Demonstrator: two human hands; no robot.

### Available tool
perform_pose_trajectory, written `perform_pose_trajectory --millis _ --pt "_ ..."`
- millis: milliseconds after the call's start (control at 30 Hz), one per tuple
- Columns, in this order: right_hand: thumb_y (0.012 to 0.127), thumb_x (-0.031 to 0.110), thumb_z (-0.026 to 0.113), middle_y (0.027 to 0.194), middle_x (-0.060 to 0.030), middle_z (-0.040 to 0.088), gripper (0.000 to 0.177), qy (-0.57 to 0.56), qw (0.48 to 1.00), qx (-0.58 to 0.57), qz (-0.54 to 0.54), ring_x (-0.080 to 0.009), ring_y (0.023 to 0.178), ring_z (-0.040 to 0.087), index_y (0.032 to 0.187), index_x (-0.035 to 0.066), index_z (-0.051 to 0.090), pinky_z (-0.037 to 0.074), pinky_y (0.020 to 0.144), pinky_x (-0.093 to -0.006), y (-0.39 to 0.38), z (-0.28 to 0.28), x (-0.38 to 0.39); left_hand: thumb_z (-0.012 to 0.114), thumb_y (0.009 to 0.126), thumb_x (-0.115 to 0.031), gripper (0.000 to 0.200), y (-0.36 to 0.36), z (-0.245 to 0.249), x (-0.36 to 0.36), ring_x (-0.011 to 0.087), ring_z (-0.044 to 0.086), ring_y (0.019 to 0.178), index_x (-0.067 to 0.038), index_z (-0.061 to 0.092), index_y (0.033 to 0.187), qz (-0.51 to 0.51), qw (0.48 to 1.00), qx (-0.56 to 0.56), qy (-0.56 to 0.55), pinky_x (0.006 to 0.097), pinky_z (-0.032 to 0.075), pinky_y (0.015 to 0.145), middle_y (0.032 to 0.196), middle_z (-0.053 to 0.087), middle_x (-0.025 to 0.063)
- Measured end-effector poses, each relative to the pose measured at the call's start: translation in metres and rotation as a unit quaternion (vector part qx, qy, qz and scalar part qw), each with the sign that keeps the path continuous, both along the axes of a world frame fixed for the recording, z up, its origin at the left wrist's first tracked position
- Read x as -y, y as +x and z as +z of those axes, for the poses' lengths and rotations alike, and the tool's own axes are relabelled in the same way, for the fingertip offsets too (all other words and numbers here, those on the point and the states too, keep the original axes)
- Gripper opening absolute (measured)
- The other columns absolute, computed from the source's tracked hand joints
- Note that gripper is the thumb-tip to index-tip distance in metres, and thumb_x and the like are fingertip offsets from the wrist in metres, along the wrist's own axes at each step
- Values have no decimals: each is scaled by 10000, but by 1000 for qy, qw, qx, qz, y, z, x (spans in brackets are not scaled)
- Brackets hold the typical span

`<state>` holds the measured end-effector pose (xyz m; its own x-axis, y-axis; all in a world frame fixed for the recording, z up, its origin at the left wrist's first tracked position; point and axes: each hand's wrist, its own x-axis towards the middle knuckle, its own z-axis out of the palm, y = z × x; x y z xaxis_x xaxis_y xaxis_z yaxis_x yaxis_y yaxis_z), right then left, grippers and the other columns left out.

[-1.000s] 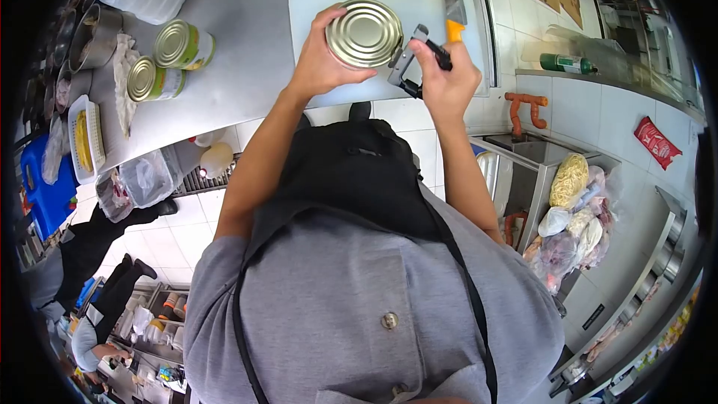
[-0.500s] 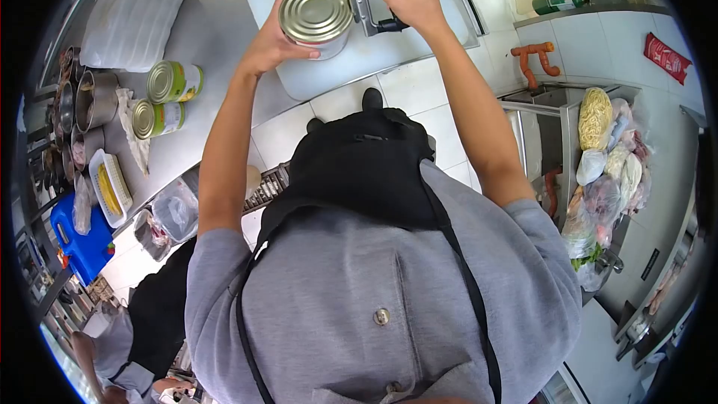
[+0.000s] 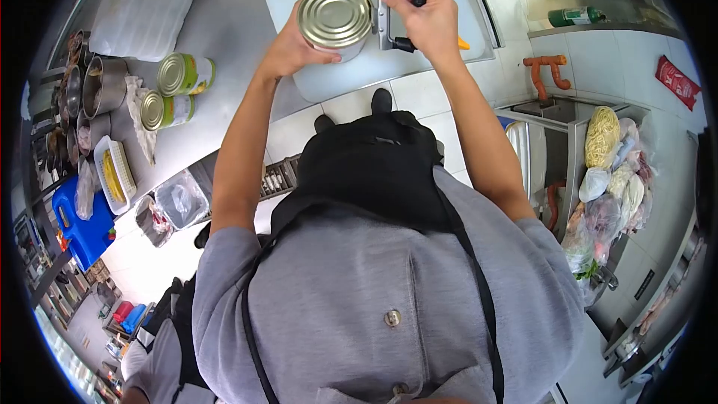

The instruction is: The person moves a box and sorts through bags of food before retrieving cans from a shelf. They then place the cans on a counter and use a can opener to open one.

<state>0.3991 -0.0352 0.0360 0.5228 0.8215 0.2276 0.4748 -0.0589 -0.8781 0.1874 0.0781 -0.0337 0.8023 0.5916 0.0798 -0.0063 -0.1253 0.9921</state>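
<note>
A large silver-topped can (image 3: pixel 334 16) stands on a whitish cutting board (image 3: pixel 318 84). My left hand (image 3: pixel 290 51) is wrapped round the can's left and near side, thumb across the front. At the can's right rim sits a metal can opener (image 3: pixel 384 24) with black handles. Gripping it from the right is my right hand (image 3: pixel 435 21), thumb against the metal near the upper black handle. The can's lid looks whole from here; the contact between opener and rim is too small to make out. An orange-yellow object (image 3: pixel 464 43) shows beside my right wrist.
Two green-labelled cans (image 3: pixel 196 75) (image 3: pixel 178 110) stand on the steel counter (image 3: pixel 232 52) at left, near metal pots (image 3: pixel 103 86) and a clear plastic container (image 3: pixel 146 4). Bagged food (image 3: pixel 609 179) lies at right. Another person (image 3: pixel 164 359) is at lower left.
The view has shifted slightly. My right hand has come lower relative to the can, with the opener still at the rim. The other person has moved down toward the lower left edge.
</note>
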Motion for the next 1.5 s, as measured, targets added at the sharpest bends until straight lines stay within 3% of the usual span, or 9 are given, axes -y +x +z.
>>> perform_pose_trajectory --millis 33,167,433,567,700,967,1133,1333,1500 --pt "776 338 842 561 -48 537 443 11 1000 2 2 -127 510 431 727 22 536 393 498 -295 -2 2 1 923 557 -72 1092 1 2 4 223 441 1326 -3 289 1444 11 1000 2 -2 385 322 1133 1382 486 107" --pt "775 331 841 570 -71 554 435 81 986 143 24 -146 504 444 733 20 539 396 502 -296 -8 8 5 924 552 -72 1047 3 -3 14 214 490 1275 -8 339 1418 57 997 39 17 376 370 1101 1351 520 109" --pt "785 321 833 549 -36 501 445 -49 998 -43 -8 -126 517 414 710 18 517 390 501 -289 0 3 1 929 566 -94 1111 2 -5 18 234 465 1311 8 277 1460 64 997 35 2 391 350 1121 1378 494 125" --pt "799 298 827 565 -31 511 424 29 996 89 1 -117 527 421 716 17 521 391 508 -282 -13 13 18 933 555 -106 1121 6 -5 22 232 477 1302 7 283 1461 69 996 50 30 387 358 1115 1371 504 123" --pt "799 294 828 573 -32 526 416 29 998 -59 -23 -107 549 447 718 18 527 401 520 -280 -16 5 24 920 559 -110 1104 6 -6 27 233 500 1280 14 290 1457 88 995 49 22 382 377 1100 1352 522 126" --pt "794 307 832 590 -35 536 431 -56 996 -58 -40 -122 541 441 729 19 518 392 514 -286 -12 12 19 920 562 -138 1100 10 -12 27 240 518 1262 24 296 1454 89 994 55 26 377 395 1084 1345 530 130" --pt "825 295 814 593 -9 527 437 16 995 86 -55 -90 553 445 720 12 497 386 507 -274 -27 15 30 936 559 -161 1111 9 -14 35 243 536 1244 29 300 1450 120 991 46 40 368 405 1073 1330 544 131" --pt "813 281 828 578 14 492 432 -59 987 -146 -41 -60 546 424 701 30 495 359 486 -251 -8 8 18 930 574 -119 1078 12 -8 45 235 548 1222 31 310 1443 145 987 70 15 371 420 1058 1298 561 138" --pt "827 259 822 577 33 507 373 28 996 -50 67 -44 428 444 700 67 529 346 384 -226 17 -8 -6 978 539 -173 1236 11 -14 37 262 475 1303 26 207 1484 147 984 77 68 381 372 1104 1394 472 163"
